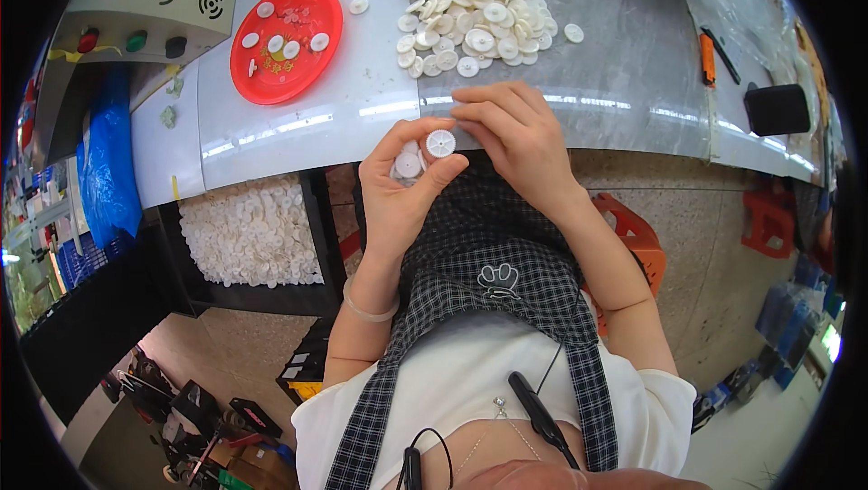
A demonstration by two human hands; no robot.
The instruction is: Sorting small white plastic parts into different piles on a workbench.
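Note:
My left hand is closed around several small white plastic gear wheels at the table's front edge. One spoked white wheel is pinched between its thumb and index finger, face up. My right hand is just to the right, its fingers loosely bent and apart, with their tips close to the left index fingertip. I see nothing in the right hand; whether the fingertips touch the left hand is hard to tell. Beyond both hands, a large pile of white wheels spreads over the grey table.
A red round tray with several white wheels lies at the left. Behind it stands a grey machine with coloured buttons. A black bin of white pieces sits below the edge. An orange cutter and black box lie right.

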